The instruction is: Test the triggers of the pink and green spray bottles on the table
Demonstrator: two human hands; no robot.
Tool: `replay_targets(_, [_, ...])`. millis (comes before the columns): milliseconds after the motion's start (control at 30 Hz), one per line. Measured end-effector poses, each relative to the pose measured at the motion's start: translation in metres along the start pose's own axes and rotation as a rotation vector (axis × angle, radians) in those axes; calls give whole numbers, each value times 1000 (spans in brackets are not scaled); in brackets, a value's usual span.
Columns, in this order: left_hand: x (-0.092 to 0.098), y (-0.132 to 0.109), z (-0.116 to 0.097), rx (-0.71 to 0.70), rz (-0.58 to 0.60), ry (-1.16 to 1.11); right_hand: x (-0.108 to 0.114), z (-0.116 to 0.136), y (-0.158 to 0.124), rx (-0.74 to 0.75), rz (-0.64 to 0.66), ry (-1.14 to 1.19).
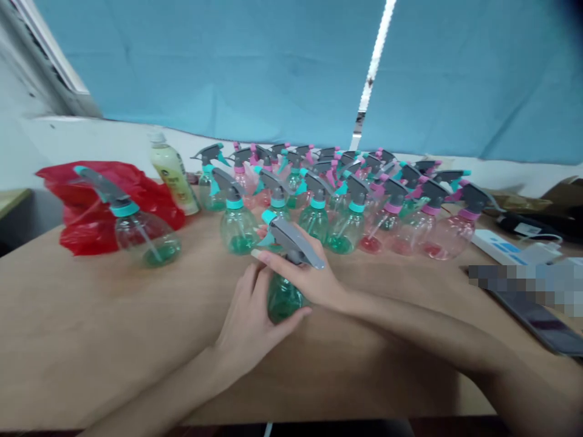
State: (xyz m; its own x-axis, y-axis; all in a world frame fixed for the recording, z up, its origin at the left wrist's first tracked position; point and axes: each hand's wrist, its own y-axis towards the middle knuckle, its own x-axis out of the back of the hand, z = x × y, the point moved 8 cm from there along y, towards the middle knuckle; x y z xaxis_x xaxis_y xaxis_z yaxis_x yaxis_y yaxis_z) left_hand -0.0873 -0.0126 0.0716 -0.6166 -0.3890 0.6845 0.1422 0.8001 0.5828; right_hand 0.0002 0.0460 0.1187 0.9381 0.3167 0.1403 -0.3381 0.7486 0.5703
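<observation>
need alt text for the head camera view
The left hand cups a translucent green plastic spray bottle, while the right hand holds it around its grey trigger head, over a brown table. Behind stand rows of similar green and pink bottles, with a crumpled red plastic bag to the left.

Held spray bottle [285, 298] is see-through green, grey trigger head [294, 240], teal nozzle [268, 216]. Plastic bag [91, 224] is super red, curtain [228, 60] plain blue, tabletop [91, 340] kinda tan.

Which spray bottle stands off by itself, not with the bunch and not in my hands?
The turquoise-collared bottle farthest left, in front of the red bag. Your hands hold one; the other bottles cluster to its right.
</observation>
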Motion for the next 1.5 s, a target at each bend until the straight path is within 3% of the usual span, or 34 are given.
replay_targets(133, [37, -11, 15, -2, -154, 145, -45, 4, 13, 21, 46, -14])
replay_targets(300, [74, -19, 38, -55, -201, 320, -80, 14, 24, 129, 196, -194])
replay_targets(433, [98, -16, 76, 9, -210, 382, -78, 22, 25, 205, 351, -362])
replay_targets(533, [112, -9, 104, 93, -247, 396, -54, 40, 34, 309, 253, -466])
replay_targets(667, [117, 4, 119, 129, -256, 482, -36, 61, 57, 428, 160, -629])
replay_targets(800, [121, 12, 116, 140, -287, 582, -39, 64, 84, 491, 109, -887])
replay_targets(1067, [125, 29, 109, 79, -286, 734, -64, 41, 127, 383, 143, -1193])
replay_targets(1233, [122, 37, 114, 60, -281, 703, -77, 36, 138, 308, 180, -1234])
replay_targets(1500, [118, 42, 117, 74, -274, 694, -75, 23, 146, 200, 223, -1243])
